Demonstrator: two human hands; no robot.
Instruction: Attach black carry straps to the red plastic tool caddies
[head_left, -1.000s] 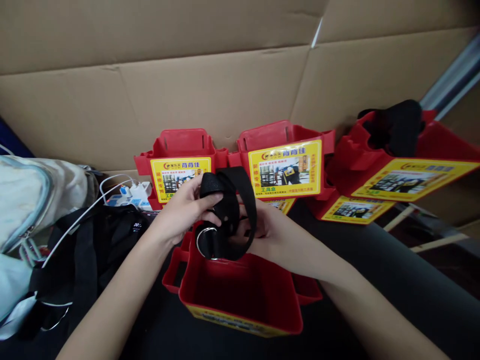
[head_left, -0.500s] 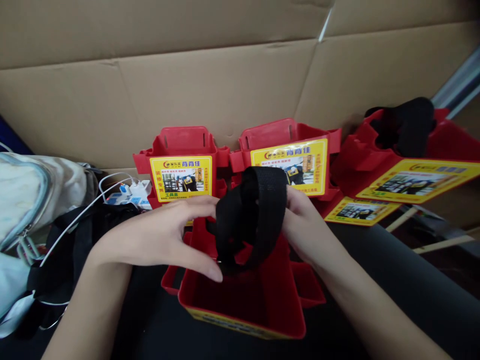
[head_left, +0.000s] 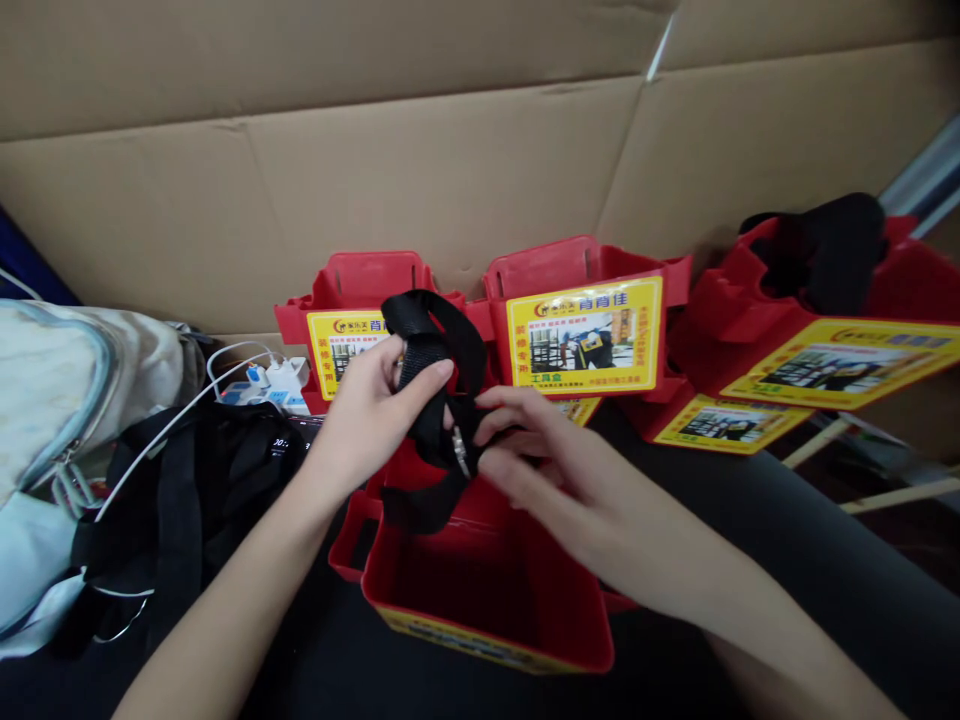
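Note:
Right in front of me a red plastic tool box (head_left: 491, 640) stands on a black surface, its open top facing me. A looped black webbing strap (head_left: 435, 335) rises from its back wall, and one length of it hangs inside. My left hand (head_left: 375, 410) is closed round the strap, thumb pressed on top. At the strap's metal buckle (head_left: 460, 450), my right hand (head_left: 540, 460) has its fingers curled on the webbing. The right fingertips are partly hidden behind the strap.
Behind stand more red tool boxes with yellow labels, one at the back left (head_left: 375, 272), one in the middle (head_left: 585, 340) and stacked ones (head_left: 832, 360) at right. A cardboard wall (head_left: 435, 180) closes the back. At left lie a pale bag (head_left: 112, 360), black straps (head_left: 187, 480) and a power strip (head_left: 262, 395).
Both hands have shifted the strap loop up and to the left. My left hand has gone from spread fingers to a grip on it. My right hand has come forward to the buckle.

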